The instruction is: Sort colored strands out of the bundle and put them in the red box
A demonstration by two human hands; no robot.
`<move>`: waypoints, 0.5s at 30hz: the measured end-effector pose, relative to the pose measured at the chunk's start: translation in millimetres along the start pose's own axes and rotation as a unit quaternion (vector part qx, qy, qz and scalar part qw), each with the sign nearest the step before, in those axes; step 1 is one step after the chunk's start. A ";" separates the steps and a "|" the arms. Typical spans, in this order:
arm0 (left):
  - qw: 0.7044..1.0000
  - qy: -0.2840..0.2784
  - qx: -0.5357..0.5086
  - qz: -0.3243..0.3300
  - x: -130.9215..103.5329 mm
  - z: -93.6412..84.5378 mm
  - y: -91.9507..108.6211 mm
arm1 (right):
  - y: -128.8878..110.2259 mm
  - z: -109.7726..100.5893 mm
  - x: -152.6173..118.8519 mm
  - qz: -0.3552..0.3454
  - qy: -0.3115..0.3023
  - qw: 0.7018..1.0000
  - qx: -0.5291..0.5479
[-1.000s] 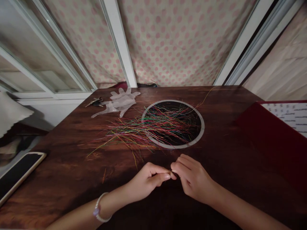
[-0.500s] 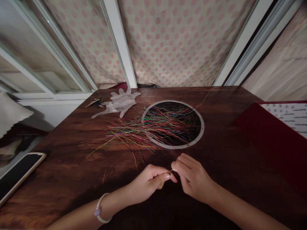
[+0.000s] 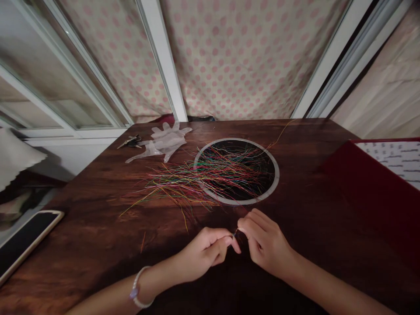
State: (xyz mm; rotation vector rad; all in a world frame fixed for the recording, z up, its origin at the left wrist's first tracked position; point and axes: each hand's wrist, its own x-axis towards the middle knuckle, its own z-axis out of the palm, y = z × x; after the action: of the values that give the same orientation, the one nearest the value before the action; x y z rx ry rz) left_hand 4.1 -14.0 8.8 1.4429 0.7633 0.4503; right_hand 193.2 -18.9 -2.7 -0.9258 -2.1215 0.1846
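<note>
Near the front middle of the table, my left hand (image 3: pixel 210 251) pinches a short thin wire (image 3: pixel 235 233) between thumb and forefinger. My right hand (image 3: pixel 264 236) is closed on the other end of this wire, its fingertips slightly apart from the left ones. The wire's full shape is too small to make out. Beyond my hands lies a loose spread of thin coloured wires (image 3: pixel 210 175), red, green, yellow and white. They lie partly over a round black mat (image 3: pixel 238 194) with a pale rim and partly on the wooden table (image 3: pixel 108 192).
A crumpled clear plastic glove (image 3: pixel 167 140) and keys (image 3: pixel 133 141) lie at the back left. A phone (image 3: pixel 24 238) is at the left edge. A dark red box (image 3: pixel 367 188) stands on the right. One orange strand (image 3: pixel 143 242) lies left of my hands.
My right hand has moved slightly up and right, away from my left fingertips, so more of the wire shows between them. My left hand has barely moved.
</note>
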 end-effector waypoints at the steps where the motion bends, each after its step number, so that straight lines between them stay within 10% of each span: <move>1: 1.000 -0.001 0.007 0.001 0.0 -0.1 0.2 | 0.2 -0.2 0.0 0.001 0.000 1.000 0.000; 15: 0.999 -0.022 -0.028 -0.009 -1.1 -3.7 3.9 | 1.1 -5.2 1.6 0.004 0.042 0.999 0.003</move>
State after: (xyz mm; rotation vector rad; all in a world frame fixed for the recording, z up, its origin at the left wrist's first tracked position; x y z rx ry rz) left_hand 1.5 -11.7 13.0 1.3882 0.7223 0.4227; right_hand 197.0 -17.9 1.3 -0.9231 -2.0392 0.1542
